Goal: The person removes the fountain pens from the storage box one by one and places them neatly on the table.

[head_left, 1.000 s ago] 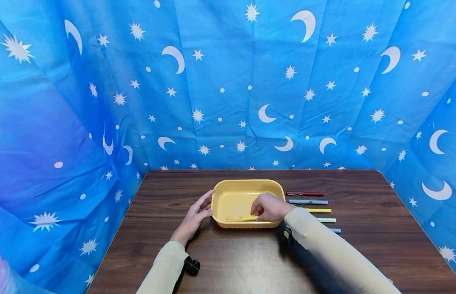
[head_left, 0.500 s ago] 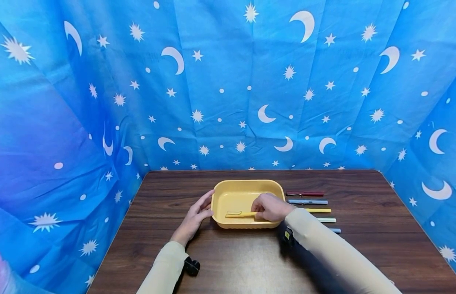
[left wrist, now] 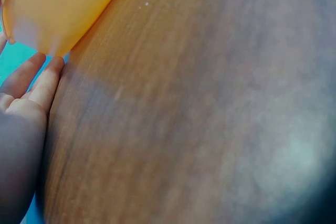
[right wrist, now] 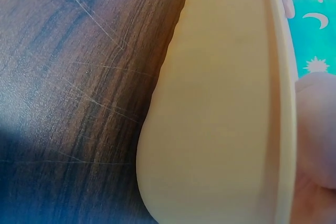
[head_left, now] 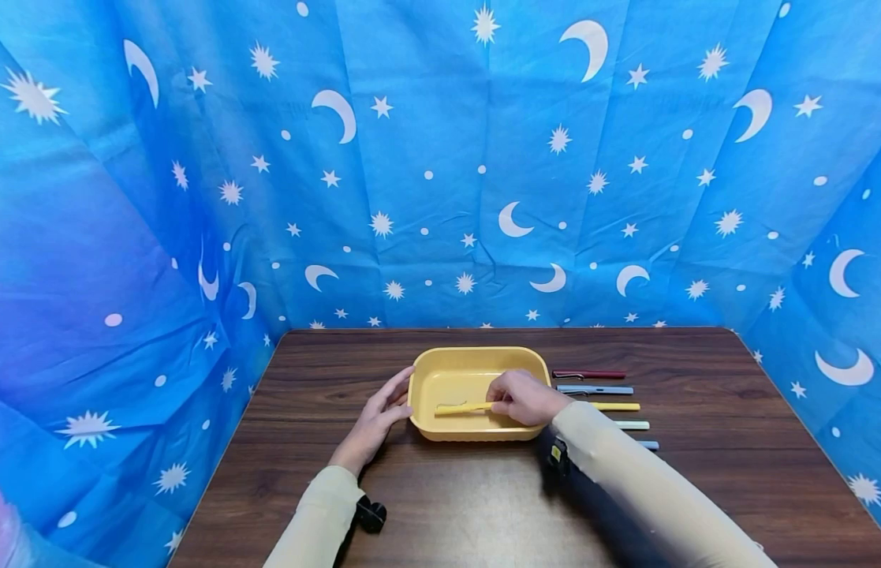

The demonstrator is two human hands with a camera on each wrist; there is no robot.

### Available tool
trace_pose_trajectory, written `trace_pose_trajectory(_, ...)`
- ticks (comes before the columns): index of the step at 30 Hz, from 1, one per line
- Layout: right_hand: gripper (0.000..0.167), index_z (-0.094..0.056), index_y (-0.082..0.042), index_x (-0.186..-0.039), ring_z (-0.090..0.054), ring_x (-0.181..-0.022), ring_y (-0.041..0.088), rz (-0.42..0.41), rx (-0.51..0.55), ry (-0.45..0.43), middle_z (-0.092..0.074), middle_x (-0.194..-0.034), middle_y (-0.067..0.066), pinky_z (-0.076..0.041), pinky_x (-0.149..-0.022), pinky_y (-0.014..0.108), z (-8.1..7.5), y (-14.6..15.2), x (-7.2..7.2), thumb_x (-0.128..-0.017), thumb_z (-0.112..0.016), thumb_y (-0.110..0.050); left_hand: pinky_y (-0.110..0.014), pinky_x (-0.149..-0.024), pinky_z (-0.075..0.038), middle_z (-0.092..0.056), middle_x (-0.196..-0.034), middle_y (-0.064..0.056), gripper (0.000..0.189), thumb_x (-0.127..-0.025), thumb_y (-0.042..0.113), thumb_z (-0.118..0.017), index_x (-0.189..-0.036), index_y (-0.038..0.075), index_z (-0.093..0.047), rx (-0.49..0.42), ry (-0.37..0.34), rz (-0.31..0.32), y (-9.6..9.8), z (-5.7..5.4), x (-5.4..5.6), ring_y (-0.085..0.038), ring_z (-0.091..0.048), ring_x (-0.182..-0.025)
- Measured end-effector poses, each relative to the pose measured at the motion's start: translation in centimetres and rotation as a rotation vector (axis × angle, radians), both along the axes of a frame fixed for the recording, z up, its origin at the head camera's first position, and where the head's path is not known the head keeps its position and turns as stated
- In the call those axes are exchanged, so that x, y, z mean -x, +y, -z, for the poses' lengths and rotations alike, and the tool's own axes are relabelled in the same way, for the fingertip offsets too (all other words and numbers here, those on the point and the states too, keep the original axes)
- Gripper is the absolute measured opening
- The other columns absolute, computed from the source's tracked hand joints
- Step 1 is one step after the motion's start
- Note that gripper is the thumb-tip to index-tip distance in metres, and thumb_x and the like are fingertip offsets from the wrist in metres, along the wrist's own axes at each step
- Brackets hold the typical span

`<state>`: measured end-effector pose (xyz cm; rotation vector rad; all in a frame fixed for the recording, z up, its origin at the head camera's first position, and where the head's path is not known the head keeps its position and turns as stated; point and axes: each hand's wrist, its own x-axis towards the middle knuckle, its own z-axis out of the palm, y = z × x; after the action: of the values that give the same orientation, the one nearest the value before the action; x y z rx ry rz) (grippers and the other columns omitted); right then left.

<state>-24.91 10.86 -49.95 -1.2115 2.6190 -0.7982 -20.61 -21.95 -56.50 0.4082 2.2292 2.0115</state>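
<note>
A yellow plastic tray (head_left: pixel 440 379) with rounded corners stands on the table. My left hand (head_left: pixel 372 418) touches its left end with extended fingers. In the left wrist view those fingertips (left wrist: pixel 50 72) meet the tray's outer wall. Reaching inside from the right, my right hand (head_left: pixel 525 398) pinches a yellow pen (head_left: pixel 461 409) near its right end, which the fingers hide. The pen's clip end points left. The right wrist view shows mostly the tray's outer side (right wrist: pixel 220 98), with part of my right hand (right wrist: pixel 317 135) behind the rim and the pen hidden.
Right of the tray lie several pens in a column: a dark red pen (head_left: pixel 589 375), a grey-blue pen (head_left: pixel 603 390), another yellow pen (head_left: pixel 617 407), a pale green pen (head_left: pixel 632 426) and a light blue pen (head_left: pixel 649 446). My right forearm partly covers some. A blue curtain (head_left: pixel 440 197) surrounds the table (head_left: pixel 454 505).
The yellow pen in my right hand has moved away from the tray's front wall toward its middle, turning slightly. My right hand has shifted slightly with it. My left hand stays put.
</note>
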Motion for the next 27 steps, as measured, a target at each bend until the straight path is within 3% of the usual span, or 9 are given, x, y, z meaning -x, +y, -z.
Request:
trace_pose_trajectory(6,0.006,-0.077,-0.006,-0.096,-0.058,-0.075,0.006,0.030,0.028,0.032,-0.074,-0.087,-0.004,-0.052,-0.072,0.026,0.1,0.1,0.0,-0.097,-0.071,-0.004,-0.031,-0.121,-0.037,-0.036,-0.168,-0.015,0.069,-0.101,0.010,-0.063,-0.165,0.022,-0.037,-0.003,0.003,0.007,0.0,0.0,0.1,-0.033,-0.035,-0.155)
trace_pose_trajectory(11,0.006,-0.078,-0.006,-0.100,-0.069,-0.085,0.009,0.088,0.116,-0.010,-0.078,-0.093,0.000,-0.057,-0.078,0.028,0.0,0.0,-0.1,-0.097,-0.072,-0.005,-0.024,-0.117,-0.040,-0.036,-0.167,-0.016,0.070,-0.101,0.011,-0.064,-0.165,0.021,-0.037,-0.009,0.000,0.009,0.0,-0.1,0.1,-0.034,-0.036,-0.154)
trace_pose_trajectory(21,0.009,-0.082,-0.010,-0.098,-0.068,-0.085,0.009,0.210,0.270,-0.103,-0.080,-0.092,-0.003,-0.056,-0.074,0.028,-0.2,-0.1,-0.7,-0.090,-0.082,-0.009,-0.049,-0.125,-0.031,-0.035,-0.168,-0.013,0.069,-0.101,0.013,-0.064,-0.164,0.023,-0.038,0.003,0.000,0.000,0.1,-0.2,0.1,-0.031,-0.035,-0.155)
trace_pose_trajectory(27,0.009,-0.086,-0.013,-0.094,-0.067,-0.083,0.010,0.226,0.320,-0.091,-0.079,-0.092,-0.004,-0.054,-0.073,0.026,-0.3,0.0,-1.0,-0.085,-0.087,-0.011,-0.037,-0.123,-0.036,-0.037,-0.168,-0.013,0.069,-0.102,0.014,-0.064,-0.164,0.024,-0.038,0.013,-0.001,-0.004,0.1,-0.1,0.0,-0.030,-0.036,-0.154)
